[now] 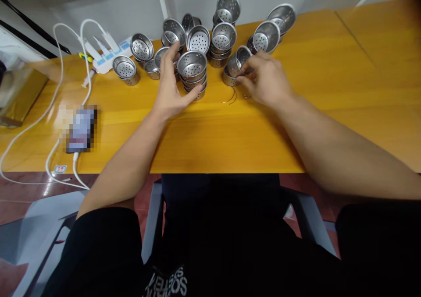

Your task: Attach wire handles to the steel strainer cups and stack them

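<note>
My left hand (173, 89) is spread at the left side of a stack of perforated metal cups (192, 69), thumb against the lower part of the stack and fingers raised behind it. My right hand (266, 78) pinches the rim of a tilted perforated metal cup (235, 65). That cup rests over another metal cup (229, 79) on the table. Thin curved wires (233, 97) lie just in front of it. Behind both hands stand more stacked cups (223, 37), some leaning, such as the tilted cup (265, 37) on the right.
A white power strip (110, 58) with plugs and white cables sits at the back left. Left of my arm lies a phone (82, 130) on a cable. A box (23, 95) stands at the far left of the wooden table (226, 143). The wall closes off the back.
</note>
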A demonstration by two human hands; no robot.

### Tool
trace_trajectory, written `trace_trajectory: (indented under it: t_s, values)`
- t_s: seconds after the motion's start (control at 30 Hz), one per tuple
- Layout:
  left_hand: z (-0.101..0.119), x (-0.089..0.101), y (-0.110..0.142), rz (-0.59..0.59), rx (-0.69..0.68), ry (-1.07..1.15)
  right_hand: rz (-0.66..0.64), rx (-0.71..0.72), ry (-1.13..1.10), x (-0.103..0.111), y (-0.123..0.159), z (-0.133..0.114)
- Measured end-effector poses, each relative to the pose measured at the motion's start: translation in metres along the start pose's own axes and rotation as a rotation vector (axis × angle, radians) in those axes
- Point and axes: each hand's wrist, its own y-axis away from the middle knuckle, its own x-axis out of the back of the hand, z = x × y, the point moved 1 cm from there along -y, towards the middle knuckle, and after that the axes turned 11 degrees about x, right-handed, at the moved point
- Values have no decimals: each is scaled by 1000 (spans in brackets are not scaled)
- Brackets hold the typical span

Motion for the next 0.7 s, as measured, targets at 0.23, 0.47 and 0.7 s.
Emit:
trace_trajectory:
  t_s: [0.23,0.47,0.7]
  values:
    - [-7,2,-1,-53,-17,-9,98,17,-111,2,-2,-1]
    - [39,1,0,-12,-174,-105,367,352,-109,22,6,-61]
    - [68,-18,7,-179,-234,-131,151,413,-330,-1,28,-106]
